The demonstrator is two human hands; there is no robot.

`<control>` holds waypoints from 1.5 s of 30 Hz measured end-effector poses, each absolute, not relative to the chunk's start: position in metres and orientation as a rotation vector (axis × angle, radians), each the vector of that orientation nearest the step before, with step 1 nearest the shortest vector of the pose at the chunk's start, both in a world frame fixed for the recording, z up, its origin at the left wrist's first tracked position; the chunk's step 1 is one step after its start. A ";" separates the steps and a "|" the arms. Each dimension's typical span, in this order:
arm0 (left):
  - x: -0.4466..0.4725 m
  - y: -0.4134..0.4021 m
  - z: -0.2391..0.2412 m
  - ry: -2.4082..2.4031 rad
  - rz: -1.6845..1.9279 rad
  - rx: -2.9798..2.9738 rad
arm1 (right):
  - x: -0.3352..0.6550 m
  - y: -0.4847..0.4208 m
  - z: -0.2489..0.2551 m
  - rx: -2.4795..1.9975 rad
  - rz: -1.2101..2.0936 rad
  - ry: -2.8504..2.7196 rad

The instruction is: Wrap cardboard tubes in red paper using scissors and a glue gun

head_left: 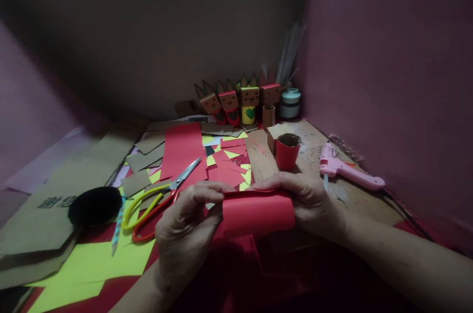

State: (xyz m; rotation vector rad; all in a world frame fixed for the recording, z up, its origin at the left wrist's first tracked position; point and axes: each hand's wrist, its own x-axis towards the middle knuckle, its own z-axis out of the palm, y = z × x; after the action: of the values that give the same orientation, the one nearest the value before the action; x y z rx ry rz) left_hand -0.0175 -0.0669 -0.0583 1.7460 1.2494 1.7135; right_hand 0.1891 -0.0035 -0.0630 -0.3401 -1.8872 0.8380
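A curled piece of red paper [257,212] sits low in the middle of the view, rolled into a short tube shape. My left hand [186,226] grips its left end with thumb and fingers closed. My right hand [306,199] holds the right end, fingers pressed along the top edge. Both hands hover just above the cluttered table, over red and yellow paper scraps.
Scissors with yellow and red handles [158,199] lie left of my hands. A red-wrapped tube [287,151] stands behind, a pink glue gun [347,170] to the right. Several paper figures [236,98] and a jar [290,102] line the back wall. Cardboard pieces [48,209] and a black object [95,205] lie left.
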 end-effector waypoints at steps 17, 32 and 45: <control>-0.028 -0.059 -0.042 1.238 1.279 1.130 | 0.192 0.004 -0.073 -0.325 0.394 -1.973; -0.026 -0.056 -0.043 1.080 0.997 0.933 | 0.192 0.011 -0.076 -0.177 0.317 -2.162; -0.035 -0.053 -0.048 0.668 0.851 0.706 | 0.192 0.011 -0.074 -0.223 0.294 -2.182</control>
State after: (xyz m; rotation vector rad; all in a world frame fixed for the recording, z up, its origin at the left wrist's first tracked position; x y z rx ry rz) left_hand -0.0349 -0.0526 -0.0484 0.7055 0.6681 0.8506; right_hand 0.1922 0.0107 -0.0736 -0.2233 -2.1815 0.2941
